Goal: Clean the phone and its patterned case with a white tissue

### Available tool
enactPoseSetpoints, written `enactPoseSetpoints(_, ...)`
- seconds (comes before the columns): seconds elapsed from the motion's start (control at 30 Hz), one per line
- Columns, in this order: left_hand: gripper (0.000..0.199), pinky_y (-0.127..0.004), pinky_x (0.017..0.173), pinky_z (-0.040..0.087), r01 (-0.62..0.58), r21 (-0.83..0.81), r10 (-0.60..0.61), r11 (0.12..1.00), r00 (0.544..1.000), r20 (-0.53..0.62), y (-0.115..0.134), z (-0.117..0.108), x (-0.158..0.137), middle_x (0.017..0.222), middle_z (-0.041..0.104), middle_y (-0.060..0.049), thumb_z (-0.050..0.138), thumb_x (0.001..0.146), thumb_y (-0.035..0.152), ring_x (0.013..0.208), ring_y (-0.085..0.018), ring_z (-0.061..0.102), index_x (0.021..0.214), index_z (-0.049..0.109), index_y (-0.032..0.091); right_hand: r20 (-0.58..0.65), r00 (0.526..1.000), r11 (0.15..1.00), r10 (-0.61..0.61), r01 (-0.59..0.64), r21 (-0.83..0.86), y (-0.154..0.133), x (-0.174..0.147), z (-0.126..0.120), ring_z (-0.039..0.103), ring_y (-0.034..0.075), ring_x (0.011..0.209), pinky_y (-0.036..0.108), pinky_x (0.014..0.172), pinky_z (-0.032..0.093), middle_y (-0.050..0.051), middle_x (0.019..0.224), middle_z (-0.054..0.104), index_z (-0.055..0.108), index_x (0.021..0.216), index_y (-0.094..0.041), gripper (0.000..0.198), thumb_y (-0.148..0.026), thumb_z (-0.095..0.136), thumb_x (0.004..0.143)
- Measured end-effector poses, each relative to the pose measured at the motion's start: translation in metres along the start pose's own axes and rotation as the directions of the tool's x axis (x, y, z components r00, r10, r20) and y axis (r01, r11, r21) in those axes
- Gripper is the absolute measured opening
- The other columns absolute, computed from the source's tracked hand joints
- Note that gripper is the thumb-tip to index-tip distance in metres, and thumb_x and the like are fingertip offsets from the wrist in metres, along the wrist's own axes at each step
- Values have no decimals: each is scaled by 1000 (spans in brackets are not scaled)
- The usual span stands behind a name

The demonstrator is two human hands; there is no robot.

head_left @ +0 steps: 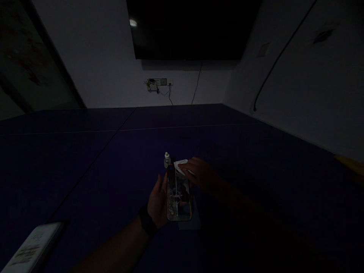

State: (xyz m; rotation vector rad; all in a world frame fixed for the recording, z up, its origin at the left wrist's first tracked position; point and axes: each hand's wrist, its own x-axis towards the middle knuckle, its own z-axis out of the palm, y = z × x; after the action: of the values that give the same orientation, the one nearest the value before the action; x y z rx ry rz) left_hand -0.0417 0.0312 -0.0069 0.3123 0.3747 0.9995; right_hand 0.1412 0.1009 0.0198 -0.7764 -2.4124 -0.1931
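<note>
My left hand (157, 201), with a dark band on its wrist, is closed around a smartphone (178, 195). The phone's upward face carries a patterned picture, with light streaks across it. My right hand (200, 172) pinches a white tissue (181, 165) against the phone's top edge. Just beyond the phone stands a small clear bottle (167, 161) with a white cap, its lower part partly covered. Below the phone lies a flat grey sheet-like thing (190, 224), mostly hidden, whose kind I cannot make out.
The room is very dim. A white box-like object (35, 246) lies at the near left on the dark blue surface (93, 204). A yellow object (349, 163) shows at the right edge. On the far wall are a large screen (193, 30) and sockets with cables (159, 82).
</note>
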Motion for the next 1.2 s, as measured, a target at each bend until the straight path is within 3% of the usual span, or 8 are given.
enactPoseSetpoints(0.2, 52, -35, 72, 54, -67, -42, 68, 997, 998, 8, -1, -16, 5, 89, 69, -2, 45, 96, 59, 66, -16, 63, 141, 49, 34, 170, 910, 925, -377, 363, 108, -18, -7, 2, 59, 18, 76, 31, 72, 43, 5, 78, 68, 69, 105, -15, 17, -22, 56, 97)
enactPoseSetpoints(0.3, 52, -34, 70, 53, -82, -66, 82, 994, 997, -3, -1, -16, 6, 80, 67, -1, 46, 96, 58, 60, -16, 60, 140, 51, 32, 187, 875, 893, -446, 424, 149, -25, -10, 1, 58, 17, 72, 31, 71, 42, 3, 73, 66, 70, 102, -17, 18, -23, 55, 97)
enactPoseSetpoints(0.5, 52, -42, 83, 54, -32, -2, 32, 999, 999, -30, 2, -4, 0, 111, 70, -7, 45, 97, 56, 91, -25, 69, 144, 46, 35, 98, 966, 970, -237, 241, -22, -14, -5, 1, 57, 18, 73, 31, 68, 40, 5, 75, 67, 71, 100, -18, 19, -21, 52, 98)
enactPoseSetpoints(0.63, 51, -43, 86, 53, -11, -19, 11, 1000, 1000, -19, 2, -7, -2, 109, 71, -5, 46, 96, 56, 90, -24, 70, 144, 45, 37, 61, 994, 991, -95, 100, -92, -7, 0, -1, 57, 19, 74, 32, 70, 41, 5, 77, 67, 71, 97, -18, 18, -20, 52, 98)
enactPoseSetpoints(0.83, 35, -27, 66, 51, -72, -90, 71, 993, 997, -15, 1, -16, 7, 84, 71, -1, 50, 98, 43, 65, -15, 66, 124, 63, 23, 205, 885, 909, -417, 401, 116, -24, -4, -4, 58, 17, 74, 31, 72, 43, 4, 78, 68, 70, 101, -17, 16, -23, 56, 96)
enactPoseSetpoints(0.93, 27, -24, 59, 48, -78, -93, 74, 993, 996, -41, 0, -14, 9, 69, 66, 1, 53, 97, 37, 53, -11, 58, 107, 68, 18, 202, 879, 901, -432, 413, 130, -28, -5, -4, 58, 17, 72, 31, 72, 43, 2, 75, 68, 71, 97, -20, 17, -24, 54, 97)
enactPoseSetpoints(1.1, 36, -36, 77, 54, 47, 46, -44, 998, 998, -48, -1, -5, 3, 84, 72, -7, 52, 96, 46, 74, -21, 70, 106, 67, 16, 114, 981, 987, -157, 159, -12, -12, -1, -3, 59, 20, 76, 33, 70, 44, 7, 80, 69, 70, 98, -18, 21, -19, 49, 99)
enactPoseSetpoints(1.2, 37, -39, 81, 54, 68, 49, -65, 996, 996, -58, -1, -6, 1, 91, 73, -9, 52, 95, 46, 81, -23, 71, 107, 67, 15, 56, 998, 1000, -31, 31, 1, -5, -1, -1, 61, 19, 78, 32, 72, 45, 8, 88, 72, 69, 97, -17, 19, -19, 50, 99)
